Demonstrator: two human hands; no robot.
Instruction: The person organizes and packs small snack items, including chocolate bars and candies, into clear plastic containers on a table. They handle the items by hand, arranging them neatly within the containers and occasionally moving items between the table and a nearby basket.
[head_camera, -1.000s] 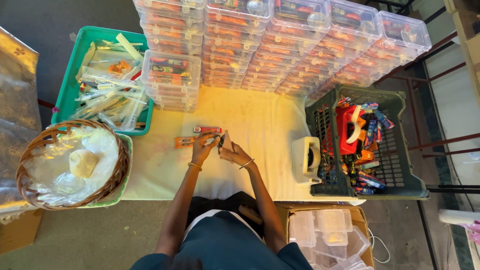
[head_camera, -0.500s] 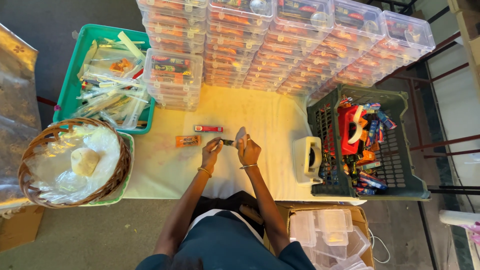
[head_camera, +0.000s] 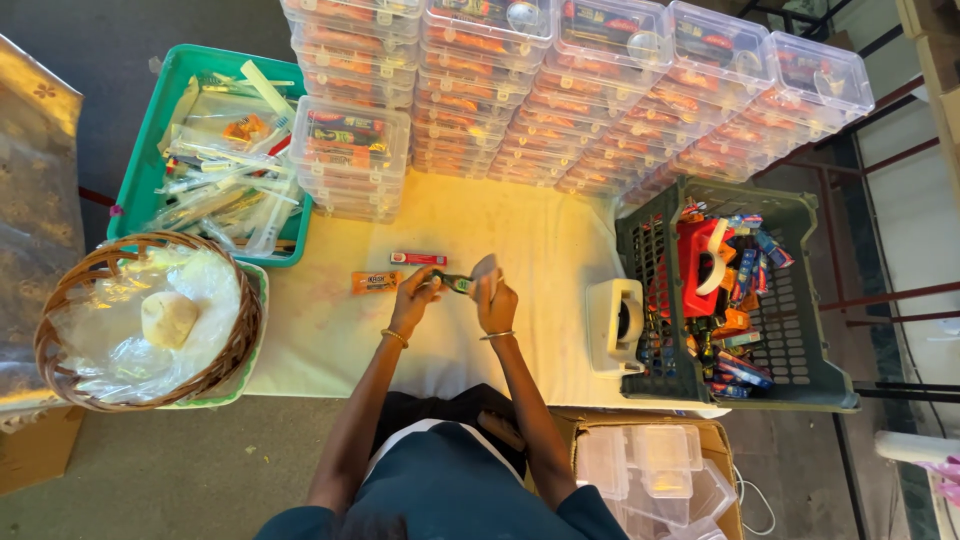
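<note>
both hands are up over the pale table (head_camera: 330, 345), working one small dark green packet (head_camera: 455, 283) between them. left hand (head_camera: 418, 293) pinches its left end, right hand (head_camera: 494, 296) is closed round the other end plus a pale bit i can't make out. two loose packets lie just left of the hands: one orange (head_camera: 376, 282), one red (head_camera: 418, 258). one wicker basket (head_camera: 75, 375), one green tray (head_camera: 140, 190), one dark crate (head_camera: 800, 330), one white tape dispenser (head_camera: 615, 325). clear boxes (head_camera: 560, 90) stacked behind, too many to count.

Packing workshop: stacked clear lidded boxes (head_camera: 600, 90), goods crate (head_camera: 790, 330), tape dispenser (head_camera: 615, 325) on covered table (head_camera: 540, 230).
</note>
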